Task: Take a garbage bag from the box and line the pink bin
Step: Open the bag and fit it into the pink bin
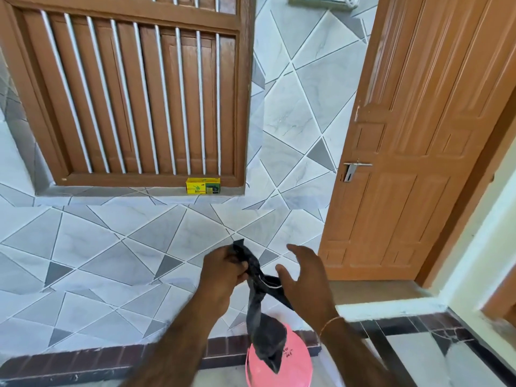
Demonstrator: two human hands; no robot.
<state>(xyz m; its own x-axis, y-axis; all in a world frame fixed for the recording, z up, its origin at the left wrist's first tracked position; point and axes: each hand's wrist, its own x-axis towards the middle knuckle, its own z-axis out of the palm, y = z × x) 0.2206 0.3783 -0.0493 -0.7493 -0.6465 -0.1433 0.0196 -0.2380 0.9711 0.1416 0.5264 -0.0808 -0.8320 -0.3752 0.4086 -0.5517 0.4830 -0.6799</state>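
The black bag (258, 297) hangs in the air, right over the pink bin (279, 364). It is bunched up thin like a rope, and its low end dangles in front of the bin's mouth. It is not opened yet.

The left hand (223, 275) holds the top of the bag. Its fingers (238, 268) are closed tight around the bunched plastic, and a small bit of bag sticks up above them. The right hand (303, 277) is just beside the bag. Its fingers (296, 251) are spread wide and hold nothing. Its thumb looks very close to a fold of the bag, but I cannot tell if it touches.

The job now seems to be finding the bag's open end and pulling it apart. A good way would be to pinch one thin layer with the right hand, rub the two layers loose, then shake the bag so air puffs it out. The plastic is thin and floppy, so it may stick to itself.

The bin stands on the floor by a tiled wall (139, 261). The yellow box (203, 186) sits far up on the window ledge (111, 191). An open door (413, 135) is on the right.
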